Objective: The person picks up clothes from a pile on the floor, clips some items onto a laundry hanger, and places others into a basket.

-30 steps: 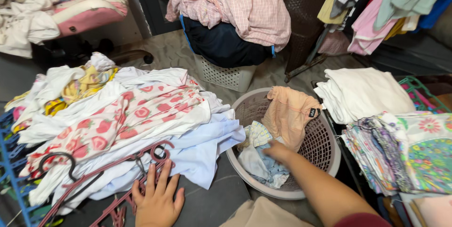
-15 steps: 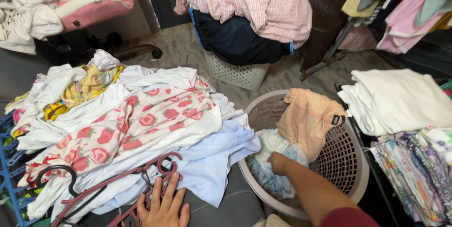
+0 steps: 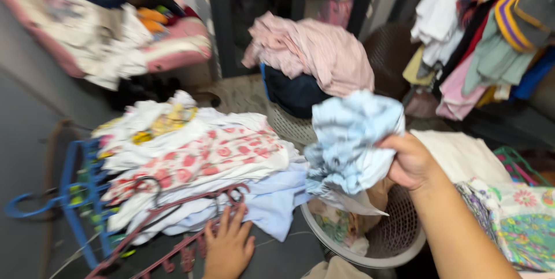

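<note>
Head view: a bunched pale blue garment [image 3: 352, 140] is being held up in the right hand [image 3: 411, 162], fingers closed tight around a fistful of the cloth, well above the round perforated laundry basket [image 3: 399, 244]. The left hand [image 3: 228, 247] is being pressed flat, fingers spread, on the dark floor at the near edge of the clothes pile [image 3: 202, 157], touching the pinkish-red hangers [image 3: 173, 221] lying there.

Trouble is being invited in a few places. A loose tail of the garment is hanging down toward the basket, where more pieces are lying; another item could well be snagged and dragged out with it. Since only a bunch is being gripped, the rest could slip free and be dropped back in or onto the floor. The hanger hooks under the left hand are lying against the light blue cloth at the pile's near edge, so a shift of that hand could catch fabric and tug the pile apart. The picture is being blurred by motion, so finer detail cannot be told.
</note>
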